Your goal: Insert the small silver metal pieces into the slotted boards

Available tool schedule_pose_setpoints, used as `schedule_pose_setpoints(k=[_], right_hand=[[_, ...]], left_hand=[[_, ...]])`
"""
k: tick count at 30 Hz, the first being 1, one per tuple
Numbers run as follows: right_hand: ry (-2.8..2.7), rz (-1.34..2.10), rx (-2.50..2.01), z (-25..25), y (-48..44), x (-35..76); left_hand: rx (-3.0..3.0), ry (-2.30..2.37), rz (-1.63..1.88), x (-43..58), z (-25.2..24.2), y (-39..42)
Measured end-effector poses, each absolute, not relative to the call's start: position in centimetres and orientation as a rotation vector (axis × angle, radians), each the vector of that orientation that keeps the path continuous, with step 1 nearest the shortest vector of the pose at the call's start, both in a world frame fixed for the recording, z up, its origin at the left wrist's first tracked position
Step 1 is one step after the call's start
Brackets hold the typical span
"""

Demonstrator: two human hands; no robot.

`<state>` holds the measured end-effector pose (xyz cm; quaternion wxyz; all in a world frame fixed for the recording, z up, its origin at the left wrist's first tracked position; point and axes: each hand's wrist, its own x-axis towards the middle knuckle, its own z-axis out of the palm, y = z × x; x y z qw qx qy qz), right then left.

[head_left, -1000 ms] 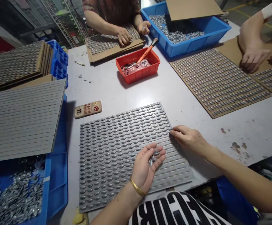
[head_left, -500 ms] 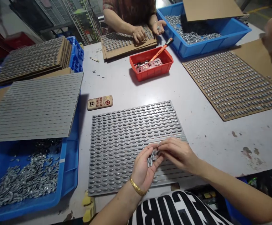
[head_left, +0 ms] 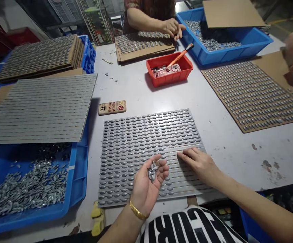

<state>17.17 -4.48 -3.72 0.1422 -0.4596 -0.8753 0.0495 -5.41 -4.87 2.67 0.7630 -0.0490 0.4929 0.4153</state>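
The left hand (head_left: 146,184) lies palm up, fingers loosely curled, cupping small silvery pieces (head_left: 152,171) — probably light, hard and slippery, best pinched at their sides. The right hand (head_left: 199,164) rests bunched fingertips on the grey board (head_left: 141,145); whether they pinch a piece, I cannot tell. The grey board, likely stiff, best lifted by opposite edges, lies flat on the bench (head_left: 166,98), a red tray (head_left: 173,77) beyond

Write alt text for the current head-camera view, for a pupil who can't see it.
A person's left hand cups loose silvery pieces over a grey board partly covered by rows of similar pieces; the right hand is at its striped part. Elsewhere at the white table are a red bin, blue bins of pieces, and co-workers' hands near brown boards.
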Motion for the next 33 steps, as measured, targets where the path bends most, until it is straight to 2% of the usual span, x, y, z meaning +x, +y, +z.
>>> schedule_pose_setpoints(k=[4,11,13,18,22,29,33], right_hand=[[-2.695,-0.037,-1.301,-3.0,-4.2,17.3],[-2.539,0.057,-1.321,-1.0,-3.2,15.9],[-2.42,0.204,-1.343,-1.0,-3.2,15.4],[-1.992,0.864,-1.406,-2.0,-2.9,14.4],[-1.807,1.072,-1.463,-3.0,-2.2,14.0],[-2.087,0.736,-1.296,-3.6,-1.3,13.5],[-2.154,0.666,-1.226,-3.8,-0.9,13.5]], left_hand=[[-0.015,1.04,0.915,-5.8,2.7,-5.2],[0.023,1.003,0.866,-5.6,1.8,-5.7],[0.046,1.009,0.867,-5.6,1.6,-5.8],[0.079,1.06,0.894,-5.5,0.8,-6.0],[0.07,1.066,0.889,-5.5,0.5,-6.2],[0.097,1.064,0.854,-5.7,0.8,-6.4],[0.127,1.049,0.864,-5.7,0.5,-6.4]])
